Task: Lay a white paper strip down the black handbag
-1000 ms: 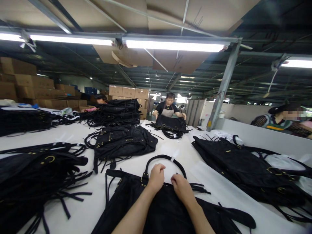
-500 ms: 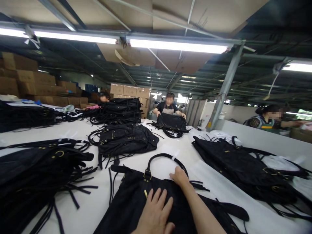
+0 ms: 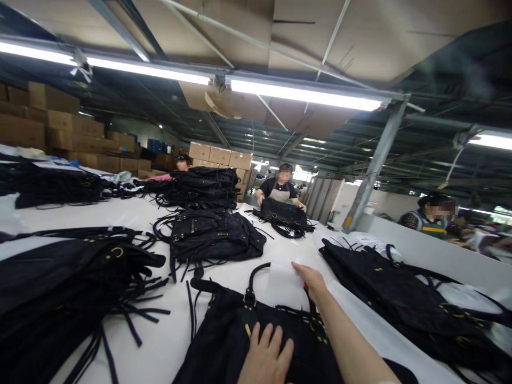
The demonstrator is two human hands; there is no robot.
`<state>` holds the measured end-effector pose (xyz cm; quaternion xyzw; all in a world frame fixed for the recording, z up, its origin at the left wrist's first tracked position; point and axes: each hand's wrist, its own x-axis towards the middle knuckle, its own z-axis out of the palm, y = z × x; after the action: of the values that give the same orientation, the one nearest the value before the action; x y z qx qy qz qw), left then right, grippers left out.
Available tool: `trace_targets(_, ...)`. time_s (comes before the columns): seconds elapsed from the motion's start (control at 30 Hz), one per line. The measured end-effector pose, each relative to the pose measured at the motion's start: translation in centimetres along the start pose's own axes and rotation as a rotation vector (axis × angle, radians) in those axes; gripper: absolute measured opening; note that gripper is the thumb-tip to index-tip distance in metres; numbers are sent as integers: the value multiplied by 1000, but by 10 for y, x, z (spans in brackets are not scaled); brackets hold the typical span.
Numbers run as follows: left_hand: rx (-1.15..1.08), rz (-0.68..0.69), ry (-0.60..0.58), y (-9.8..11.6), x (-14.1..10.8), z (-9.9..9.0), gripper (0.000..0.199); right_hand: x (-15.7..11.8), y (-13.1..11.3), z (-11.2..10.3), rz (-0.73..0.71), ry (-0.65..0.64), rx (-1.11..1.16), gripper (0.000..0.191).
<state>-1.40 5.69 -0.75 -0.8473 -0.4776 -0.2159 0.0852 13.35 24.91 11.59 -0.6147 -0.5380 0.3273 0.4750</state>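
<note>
1. Black bag (image 3: 218, 338): lies flat on the white table (image 3: 156, 336), right in front of the wearer, handle side pointing away. Bottom edge is out of frame.
2. Left hand (image 3: 267, 354): palm down on the bag front, fingers apart and extended, pressing nothing between them. Fingertips just beside the gold zip pull (image 3: 248, 331).
3. Right hand (image 3: 312, 281): thumb and fingers together, pinching the right edge of a thin white sheet (image 3: 283, 282) above the bag's top edge. Hands are apart from each other.
4. Sheet covers the top of the bag handle (image 3: 253, 282); the arc's left part shows. Right end is partly behind the hand and forearm.
5. Left: pile of black bags (image 3: 80, 282), straps fanned toward the work bag.
6. Beyond: another black bag (image 3: 216, 234), then a taller bag stack (image 3: 206, 188).
7. Right: long black bag (image 3: 396, 285) lying at a slant.
8. Across the table: co-worker in apron (image 3: 280, 191), both hands on a black bag with looped handles (image 3: 285, 214).
</note>
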Motion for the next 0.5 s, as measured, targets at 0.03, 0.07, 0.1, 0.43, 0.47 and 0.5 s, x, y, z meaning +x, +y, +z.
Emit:
trace_targets(0.03,-65,-18,-41,4,-2,-13,69,-7,-10,-7,1,0,69,55)
trace_targets(0.07,-117,-36,-63,7,-4,-24,73,-17,-20,-14,-2,-7,136,64)
trace_targets(0.1,-155,-59,-63,11,-6,-33,72,-29,-30,-21,-11,-21,200,73)
trace_targets(0.43,-238,-188,153,16,-59,-76,67,-215,-17,-87,-304,-377,86,40)
trace_targets(0.47,-248,-196,192,16,-66,-85,69,-232,-9,-93,-361,-411,-18,36)
trace_targets(0.5,-263,-186,245,17,-74,-94,71,-247,-3,-98,-430,-447,-118,33)
